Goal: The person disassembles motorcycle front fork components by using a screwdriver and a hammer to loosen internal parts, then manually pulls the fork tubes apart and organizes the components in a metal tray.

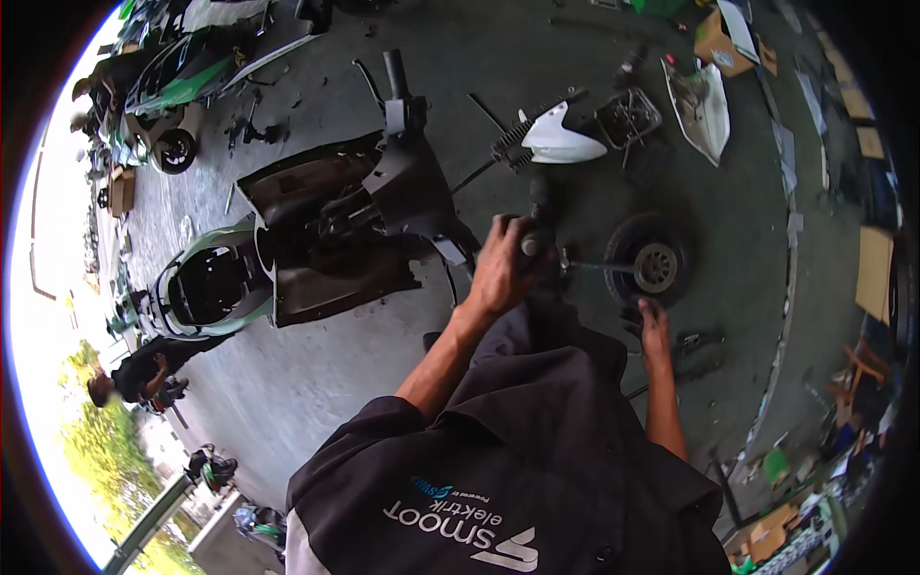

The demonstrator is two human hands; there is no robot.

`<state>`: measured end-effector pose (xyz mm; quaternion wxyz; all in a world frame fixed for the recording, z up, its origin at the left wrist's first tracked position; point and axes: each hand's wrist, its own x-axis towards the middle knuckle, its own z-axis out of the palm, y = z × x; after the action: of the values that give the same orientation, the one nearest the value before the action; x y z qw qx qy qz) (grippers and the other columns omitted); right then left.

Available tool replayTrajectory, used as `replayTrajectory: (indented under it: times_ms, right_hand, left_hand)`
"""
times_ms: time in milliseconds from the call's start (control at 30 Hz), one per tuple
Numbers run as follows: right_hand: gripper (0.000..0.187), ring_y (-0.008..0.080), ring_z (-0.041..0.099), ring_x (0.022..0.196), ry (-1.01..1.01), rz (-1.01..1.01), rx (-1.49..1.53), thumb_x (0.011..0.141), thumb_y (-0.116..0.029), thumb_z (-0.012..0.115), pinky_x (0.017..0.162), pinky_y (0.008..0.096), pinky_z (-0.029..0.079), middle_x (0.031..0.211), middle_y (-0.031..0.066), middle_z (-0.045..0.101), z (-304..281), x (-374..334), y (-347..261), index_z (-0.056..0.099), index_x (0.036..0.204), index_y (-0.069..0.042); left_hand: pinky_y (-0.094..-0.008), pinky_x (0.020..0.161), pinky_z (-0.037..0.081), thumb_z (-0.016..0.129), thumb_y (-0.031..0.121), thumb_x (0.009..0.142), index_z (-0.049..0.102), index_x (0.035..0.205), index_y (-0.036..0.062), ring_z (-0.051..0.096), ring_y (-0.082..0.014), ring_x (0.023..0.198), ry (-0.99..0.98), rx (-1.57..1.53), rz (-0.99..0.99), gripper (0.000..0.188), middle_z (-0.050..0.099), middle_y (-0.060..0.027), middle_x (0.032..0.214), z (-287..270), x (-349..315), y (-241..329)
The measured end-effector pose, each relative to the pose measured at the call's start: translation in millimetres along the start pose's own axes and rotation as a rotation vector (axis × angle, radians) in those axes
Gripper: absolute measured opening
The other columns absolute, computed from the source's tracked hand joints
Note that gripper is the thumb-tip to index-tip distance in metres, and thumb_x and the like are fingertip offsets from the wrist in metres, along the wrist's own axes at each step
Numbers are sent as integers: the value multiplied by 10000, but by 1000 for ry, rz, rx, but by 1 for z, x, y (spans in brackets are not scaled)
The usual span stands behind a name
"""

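My left hand (503, 264) is closed around a dark thing with a rounded end (530, 246), whose kind I cannot make out. To its left stands a partly stripped scooter (345, 220) with dark body panels and a handlebar grip (394, 77) at the far side. A thin rod (599, 265) stretches right from near that hand toward a small black-tyred wheel (655, 266). My right hand (655, 331) is by the wheel's near edge, its fingers bent together beside something dark; whether it touches the tyre is unclear.
Beyond my hands lie a white fender (561, 139), a black frame-like part (628, 120) and a white panel (702, 110). Another scooter (172, 101) is at the far left. A person (134, 374) is at the left. Cardboard boxes (724, 43) sit at the far right.
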<state>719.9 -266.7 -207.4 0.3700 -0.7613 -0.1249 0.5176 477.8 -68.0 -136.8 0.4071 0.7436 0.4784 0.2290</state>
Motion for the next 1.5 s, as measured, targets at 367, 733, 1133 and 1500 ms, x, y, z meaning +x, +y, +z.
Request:
replayTrajectory:
  times_ms: [367, 733, 1133, 1500]
  right_hand:
    - [332, 108, 603, 907, -544, 276, 517, 964, -419, 522, 764, 287, 511, 993, -19, 620, 98, 83, -154, 597, 1117, -134]
    - [338, 216, 652, 870, -488, -18, -349, 946, -266, 529, 741, 319, 507, 945, 146, 678, 95, 149, -246, 623, 1057, 39]
    - [268, 187, 665, 780, -538, 160, -371, 958, -234, 528, 670, 303, 502, 894, 122, 691, 21, 271, -203, 602, 1056, 4]
    - [320, 164, 653, 763, -295, 389, -314, 994, -281, 496, 659, 264, 502, 813, 94, 664, -37, 334, -130, 574, 1073, 20]
  left_hand:
    - [-426, 844, 485, 701, 140, 770, 479, 1175, 23, 562, -386, 1034, -272, -121, 93, 477, 528, -204, 1104, -3, 103, 29]
    - [-413, 856, 489, 725, 92, 799, 424, 1196, 4, 617, -384, 1006, 78, -178, -344, 506, 608, -240, 1070, -13, 149, 17]
    - [-331, 655, 552, 668, 221, 891, 412, 1212, 1, 604, -242, 901, 421, -418, -946, 466, 570, -186, 1082, 120, 182, -187]
    - [-466, 909, 443, 600, 212, 903, 452, 1216, -47, 554, -456, 1086, 248, -7, -1177, 432, 566, -305, 1171, 307, 199, -348]
